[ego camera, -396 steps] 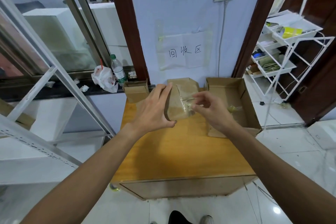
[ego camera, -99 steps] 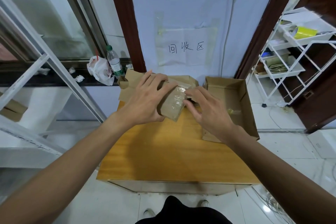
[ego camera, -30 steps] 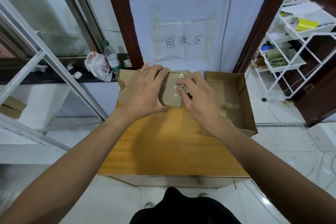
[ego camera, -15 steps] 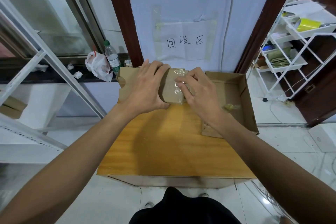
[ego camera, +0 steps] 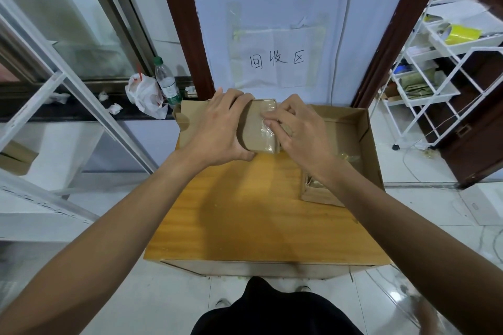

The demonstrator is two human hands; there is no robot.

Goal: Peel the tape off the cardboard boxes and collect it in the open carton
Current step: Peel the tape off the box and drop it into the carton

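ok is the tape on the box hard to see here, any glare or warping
Head view: the clear tape shows only as faint sheen on the box, edges hard to trace. Fisheye bends the door frame and rack. Floor shows glare; soft hand shadows fall on the table.

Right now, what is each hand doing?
Left hand: closed around the small cardboard box, holding it steady.
Right hand: fingertips pinched at the clear tape on that box.

Small box [ego camera: 258, 130] at table [ego camera: 245, 212] back edge, between both hands; open carton [ego camera: 364, 139] right of it; bottle [ego camera: 166, 81] on sill behind-left.
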